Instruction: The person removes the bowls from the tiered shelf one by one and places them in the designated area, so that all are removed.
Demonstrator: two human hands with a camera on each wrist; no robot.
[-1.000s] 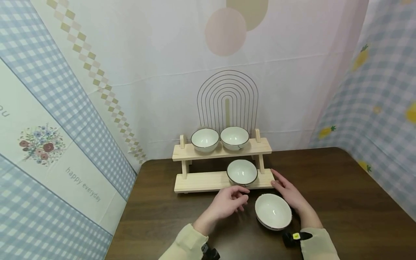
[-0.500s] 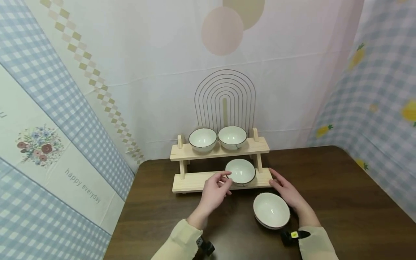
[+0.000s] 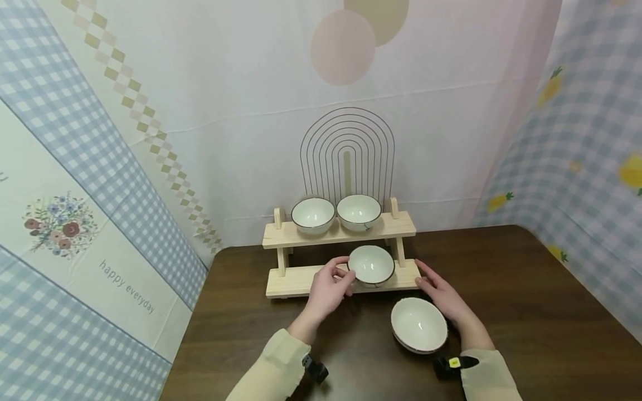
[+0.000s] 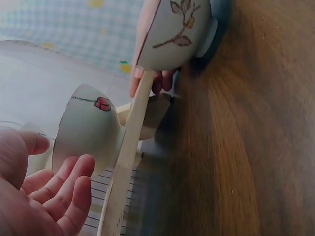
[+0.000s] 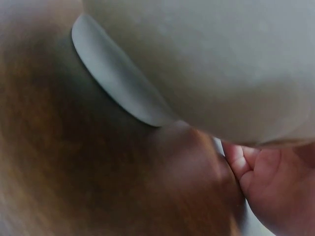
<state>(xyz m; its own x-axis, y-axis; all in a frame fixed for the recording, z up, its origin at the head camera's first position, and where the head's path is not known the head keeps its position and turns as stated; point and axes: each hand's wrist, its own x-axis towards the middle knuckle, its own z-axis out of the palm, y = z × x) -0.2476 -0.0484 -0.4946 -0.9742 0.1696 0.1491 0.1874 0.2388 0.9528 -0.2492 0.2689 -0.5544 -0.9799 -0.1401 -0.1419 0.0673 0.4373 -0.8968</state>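
On the right of the lower board of a light wooden two-tier rack (image 3: 301,280) sits a dark-rimmed white bowl (image 3: 371,265). My left hand (image 3: 326,289) is at this bowl's left side; in the left wrist view the hand (image 4: 44,191) has its thumb apart from loosely bent fingers beside the bowl's wall (image 4: 88,130). Whether the fingertips touch it I cannot tell. My right hand (image 3: 448,298) grips the lower board's right end, with fingers above and below the wood. In the right wrist view, another bowl (image 5: 211,64) hides much of that hand (image 5: 280,182).
Two more dark-rimmed bowls, left (image 3: 313,215) and right (image 3: 358,212), stand side by side on the upper board. A white bowl (image 3: 418,324), seemingly stacked on another, stands on the brown table (image 3: 241,334) in front of the rack, beside my right wrist. Patterned cloth (image 3: 241,111) hangs behind.
My left hand has moved from the table area in front of the lower bowl, leftward and up to its left side. The right hand stays on the board's end; the bowls keep their places.
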